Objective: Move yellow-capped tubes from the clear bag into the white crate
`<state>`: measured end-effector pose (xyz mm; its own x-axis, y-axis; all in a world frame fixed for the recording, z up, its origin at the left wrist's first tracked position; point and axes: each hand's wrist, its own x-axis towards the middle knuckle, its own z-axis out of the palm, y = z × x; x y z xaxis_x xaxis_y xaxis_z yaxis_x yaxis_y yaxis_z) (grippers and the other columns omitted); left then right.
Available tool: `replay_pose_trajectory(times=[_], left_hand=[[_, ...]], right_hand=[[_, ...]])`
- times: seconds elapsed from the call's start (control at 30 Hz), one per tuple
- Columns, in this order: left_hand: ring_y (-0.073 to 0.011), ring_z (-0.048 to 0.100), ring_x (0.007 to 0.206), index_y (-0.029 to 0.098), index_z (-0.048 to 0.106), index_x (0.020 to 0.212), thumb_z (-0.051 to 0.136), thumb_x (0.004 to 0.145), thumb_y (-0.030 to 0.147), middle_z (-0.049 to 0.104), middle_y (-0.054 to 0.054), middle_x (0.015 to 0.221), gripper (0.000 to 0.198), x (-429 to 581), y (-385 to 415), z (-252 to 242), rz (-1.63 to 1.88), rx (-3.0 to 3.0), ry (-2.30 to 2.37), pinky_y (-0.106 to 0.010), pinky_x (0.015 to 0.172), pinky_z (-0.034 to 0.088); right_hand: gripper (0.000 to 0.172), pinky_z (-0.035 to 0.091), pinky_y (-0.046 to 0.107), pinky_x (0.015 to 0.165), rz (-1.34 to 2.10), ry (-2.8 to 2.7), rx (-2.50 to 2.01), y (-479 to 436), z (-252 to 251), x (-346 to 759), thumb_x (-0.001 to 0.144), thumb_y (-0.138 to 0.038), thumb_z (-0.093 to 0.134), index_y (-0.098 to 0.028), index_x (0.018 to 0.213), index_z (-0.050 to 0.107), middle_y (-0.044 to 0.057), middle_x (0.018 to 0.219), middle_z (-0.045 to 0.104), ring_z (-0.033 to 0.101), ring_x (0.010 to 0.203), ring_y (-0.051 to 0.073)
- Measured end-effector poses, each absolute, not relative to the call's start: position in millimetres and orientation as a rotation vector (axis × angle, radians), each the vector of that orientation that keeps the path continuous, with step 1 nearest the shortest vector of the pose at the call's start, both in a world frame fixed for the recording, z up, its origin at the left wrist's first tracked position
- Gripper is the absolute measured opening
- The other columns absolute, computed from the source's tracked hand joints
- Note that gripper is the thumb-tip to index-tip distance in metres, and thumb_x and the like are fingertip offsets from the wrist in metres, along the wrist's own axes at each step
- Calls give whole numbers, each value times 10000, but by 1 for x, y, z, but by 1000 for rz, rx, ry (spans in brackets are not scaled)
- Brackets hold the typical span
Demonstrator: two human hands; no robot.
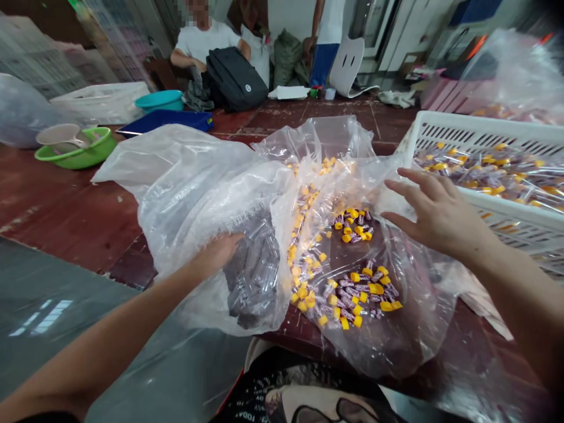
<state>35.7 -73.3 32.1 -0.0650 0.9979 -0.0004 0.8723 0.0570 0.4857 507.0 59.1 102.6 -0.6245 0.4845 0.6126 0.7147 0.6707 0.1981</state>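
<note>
My left hand (pixel 222 249) reaches into the mouth of a white woven plastic bag (pixel 185 176). Clear plastic tubes (pixel 258 252) lie in that bag, beside my fingers; the fingertips are hidden among them and the bag's folds. My right hand (pixel 434 214) hovers above the right side of a clear plastic bag (pixel 423 317), fingers spread, holding nothing. Inside and on this clear bag lie many small yellow-capped pieces with purple patterned stems (pixel 361 291), in a near cluster, a farther cluster and a strip along the left.
At the right stands a white slotted crate (pixel 497 202) full of yellow-capped clear tubes (pixel 493 167). Far left are a green basin (pixel 81 150), a turquoise basin (pixel 159 101) and a blue tray (pixel 167 121). Across the table a person sits behind a black backpack (pixel 235 76).
</note>
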Motion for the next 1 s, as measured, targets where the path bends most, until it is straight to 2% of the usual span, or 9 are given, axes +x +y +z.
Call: replay_pose_trajectory(times=[0.1, 0.2, 0.27, 0.33, 0.43, 0.53, 0.63, 0.8, 1.0], left_hand=[[-286, 652, 1119, 243, 662, 1287, 434, 938, 296, 715, -57, 1238, 421, 28, -85, 32, 363, 2054, 1972, -378, 1013, 439], [-303, 646, 1155, 233, 640, 1239, 488, 853, 303, 680, -88, 1319, 420, 25, -92, 27, 299, 2061, 1969, -372, 986, 463], [-293, 678, 970, 223, 635, 1018, 516, 852, 390, 735, -81, 1073, 264, 28, -88, 19, 281, 2024, 2067, -366, 859, 488], [-257, 644, 750, 235, 541, 806, 513, 877, 520, 681, -33, 767, 295, 34, -79, 9, 266, 1987, 2147, -345, 717, 465], [-246, 619, 661, 241, 480, 780, 524, 863, 629, 625, -13, 672, 399, 49, -65, -5, 271, 1970, 2167, -332, 640, 440], [-309, 698, 794, 187, 525, 1124, 507, 883, 591, 706, -87, 903, 471, 62, -59, -12, 276, 1952, 2178, -367, 702, 496], [-410, 701, 1010, 61, 395, 1396, 381, 950, 447, 685, -238, 1147, 590, 74, -62, -13, 156, 2056, 2172, -469, 843, 516], [-445, 632, 1163, 91, 601, 1192, 337, 946, 348, 660, -255, 1210, 443, 72, -75, -12, 149, 2182, 2107, -550, 1027, 454], [-356, 634, 1217, 205, 544, 1209, 521, 882, 530, 680, -138, 1264, 461, 57, -97, 0, 655, 1711, 2048, -485, 1089, 472]], right_hand=[[568, 410, 495, 1144, -509, -2367, -942, 59, 106, 516, 975, -488, 613, -198, 1456, 526, 206, 1494, 516, 513, 1352, 325], [432, 520, 420, 986, -376, -2343, -1208, 60, 106, 527, 996, -411, 585, -151, 1339, 625, 194, 1330, 643, 663, 1131, 290], [322, 539, 375, 903, -280, -2298, -1471, 61, 104, 525, 1017, -327, 532, -144, 1232, 687, 152, 1210, 710, 703, 1018, 263], [311, 521, 346, 933, -173, -2312, -1654, 66, 100, 513, 1035, -275, 469, -155, 1183, 714, 124, 1184, 731, 700, 1046, 248], [348, 489, 323, 996, -25, -2403, -1769, 80, 87, 487, 1052, -284, 423, -185, 1186, 728, 110, 1215, 737, 678, 1127, 238], [353, 501, 308, 960, 44, -2406, -1840, 97, 69, 461, 1049, -283, 430, -177, 1218, 721, 146, 1191, 744, 689, 1114, 242], [376, 516, 306, 909, 94, -2355, -1920, 111, 50, 443, 1026, -299, 486, -173, 1345, 643, 170, 1190, 739, 706, 1088, 250], [395, 523, 308, 877, 115, -2295, -1942, 113, 37, 441, 1037, -353, 450, -204, 1368, 604, 138, 1240, 719, 699, 1100, 259], [356, 505, 313, 928, 98, -2423, -1743, 106, 52, 451, 1019, -340, 442, -203, 1254, 672, 113, 1411, 624, 635, 1211, 264]])
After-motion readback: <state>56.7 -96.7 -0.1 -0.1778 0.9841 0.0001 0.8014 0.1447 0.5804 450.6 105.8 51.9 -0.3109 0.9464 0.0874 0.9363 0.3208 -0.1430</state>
